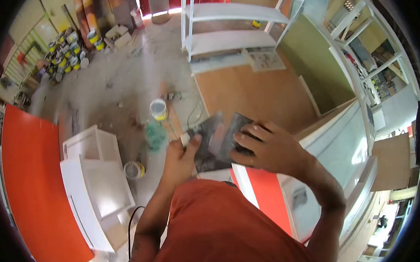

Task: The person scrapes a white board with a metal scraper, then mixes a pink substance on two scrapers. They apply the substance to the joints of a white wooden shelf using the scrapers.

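In front of my chest is a thin, dark grey sheet [208,154] with pale smudges, which looks like sandpaper. My left hand [180,157] pinches its left edge, thumb on top. My right hand [272,148] curls its fingers over a dark right-hand part [235,127] of it. A lighter, pinkish patch shows between the two dark parts; blur hides whether they are one folded sheet or two pieces. The palm side of my right hand is hidden. Below the hands lies a red panel [268,192] with a white edge, partly covered by my red shirt.
White cabinet boxes [105,192] and a large red-orange board [30,179] stand left. Two cans [158,111] [134,170] and green netting [155,136] lie on the floor. White shelving [235,43] stands ahead, a brown board [258,95] before it. Several cans [65,54] are piled far left.
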`<state>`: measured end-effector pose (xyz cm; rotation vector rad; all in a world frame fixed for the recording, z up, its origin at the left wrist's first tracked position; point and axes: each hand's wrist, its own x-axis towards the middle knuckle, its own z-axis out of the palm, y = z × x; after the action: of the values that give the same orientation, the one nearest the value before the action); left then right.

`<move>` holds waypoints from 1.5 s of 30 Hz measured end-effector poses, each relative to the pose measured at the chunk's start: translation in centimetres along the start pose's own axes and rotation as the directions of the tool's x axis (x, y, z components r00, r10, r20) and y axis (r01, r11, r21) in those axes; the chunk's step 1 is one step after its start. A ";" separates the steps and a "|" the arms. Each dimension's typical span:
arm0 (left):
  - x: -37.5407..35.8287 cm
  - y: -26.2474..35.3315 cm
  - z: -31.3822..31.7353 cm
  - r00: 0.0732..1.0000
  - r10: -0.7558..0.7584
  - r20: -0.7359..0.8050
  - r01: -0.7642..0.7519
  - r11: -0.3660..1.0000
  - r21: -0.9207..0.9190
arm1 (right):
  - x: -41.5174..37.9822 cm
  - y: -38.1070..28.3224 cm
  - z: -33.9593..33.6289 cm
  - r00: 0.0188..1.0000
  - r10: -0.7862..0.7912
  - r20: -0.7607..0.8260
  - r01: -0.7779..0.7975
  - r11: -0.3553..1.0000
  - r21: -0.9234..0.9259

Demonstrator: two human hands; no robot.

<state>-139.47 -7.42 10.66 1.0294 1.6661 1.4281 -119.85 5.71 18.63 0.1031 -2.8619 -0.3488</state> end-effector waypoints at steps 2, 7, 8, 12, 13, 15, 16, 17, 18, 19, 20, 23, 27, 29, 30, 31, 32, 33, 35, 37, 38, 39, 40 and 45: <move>4.0 0.1 0.4 0.991 0.124 -0.048 -0.126 0.992 -0.032 | 1.5 3.2 0.6 0.996 0.025 -0.086 -0.030 0.998 -0.050; 12.5 2.7 1.4 0.990 -0.053 0.129 0.089 0.954 -0.288 | 1.0 8.6 0.5 0.967 0.254 -0.022 -0.254 0.967 0.010; 13.7 3.3 2.7 0.978 -0.162 0.129 0.206 0.820 -0.534 | 0.9 9.1 0.6 0.953 0.290 -0.082 -0.287 0.957 0.053; 19.6 2.6 7.4 0.875 -0.271 0.401 0.468 0.260 -0.845 | 0.2 11.4 7.7 0.721 0.582 -0.375 -0.332 0.766 0.551; 21.3 2.0 8.8 0.825 -0.178 0.537 0.555 0.073 -0.829 | -0.4 13.0 9.2 0.711 0.593 -0.378 -0.343 0.761 0.550; 24.4 -1.0 11.3 0.812 -0.223 0.539 0.576 0.159 -0.802 | -1.6 16.8 11.7 0.508 0.846 -0.162 -0.585 0.477 0.656; 26.0 -1.7 12.4 0.816 -0.282 0.505 0.568 0.231 -0.790 | -2.9 19.4 12.5 0.485 0.869 -0.096 -0.635 0.425 0.645; 27.7 -2.0 13.5 0.822 -0.331 0.463 0.558 0.304 -0.772 | -4.9 21.1 13.7 0.472 0.876 -0.099 -0.639 0.417 0.647; 29.6 -1.9 14.5 0.820 -0.328 0.469 0.562 0.311 -0.766 | -6.5 23.2 14.6 0.393 0.916 -0.086 -0.694 0.357 0.625; 32.0 -1.7 15.8 0.863 -0.289 0.414 0.501 0.381 -0.777 | -7.6 25.6 15.5 0.318 0.945 -0.082 -0.741 0.301 0.600; 34.5 -1.2 17.3 0.903 -0.243 0.354 0.428 0.445 -0.787 | -8.4 27.4 16.4 0.324 0.941 -0.095 -0.738 0.314 0.597; 42.4 1.9 23.1 0.959 -0.272 0.074 0.219 0.554 -0.803 | -7.6 31.2 15.9 -0.430 0.902 0.039 0.189 0.047 0.981; 51.3 4.1 30.3 0.989 -0.143 -0.040 0.097 0.828 -0.553 | -8.3 38.9 15.4 -0.347 0.864 0.366 0.324 -0.256 0.911; 54.0 7.5 32.6 0.999 -0.013 0.049 0.029 0.940 -0.339 | -8.9 44.4 14.5 -0.374 0.825 0.424 0.259 -0.346 0.902; 55.4 9.1 33.3 0.985 0.087 0.146 -0.070 0.991 -0.116 | -9.2 47.7 13.8 -0.339 0.831 0.440 0.244 -0.374 0.895; 57.1 10.6 34.0 0.986 0.081 0.144 -0.065 0.991 -0.114 | -9.4 50.8 13.3 -0.300 0.835 0.461 0.225 -0.408 0.885; 58.7 11.7 34.5 0.965 0.173 0.199 -0.178 0.984 0.011 | -9.6 53.4 14.5 -0.344 0.853 0.393 0.215 -0.336 0.917; 59.8 12.5 34.9 0.933 0.247 0.262 -0.288 0.949 0.130 | -9.6 55.8 14.5 -0.337 0.848 0.410 0.214 -0.355 0.910; 61.7 13.3 35.7 0.934 0.247 0.258 -0.297 0.939 0.175 | -9.6 60.1 14.6 -0.305 0.867 0.393 0.272 -0.316 0.909; 64.2 13.8 35.9 0.931 0.259 0.258 -0.316 0.924 0.215 | -10.0 63.8 14.6 -0.241 0.874 0.422 0.282 -0.353 0.892; 65.6 14.1 35.5 0.892 0.295 0.342 -0.383 0.896 0.226 | -10.0 65.8 14.4 -0.291 0.866 0.406 0.355 -0.296 0.887; 67.0 14.1 34.9 0.845 0.324 0.424 -0.448 0.864 0.232 | -10.0 67.4 14.6 -0.341 0.853 0.394 0.423 -0.235 0.875; 68.4 13.8 34.3 0.837 0.255 0.483 -0.398 0.891 0.220 | -11.7 68.8 15.3 -0.223 0.901 0.373 0.440 -0.248 0.863; 73.9 9.4 37.9 0.972 -0.141 0.190 0.145 0.989 -0.007 | -11.0 74.5 15.4 -0.339 0.932 0.130 0.414 0.024 0.910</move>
<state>-136.86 76.03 13.51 0.9805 1.5515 1.2134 -116.16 82.46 19.79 -0.7015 -0.5698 1.2177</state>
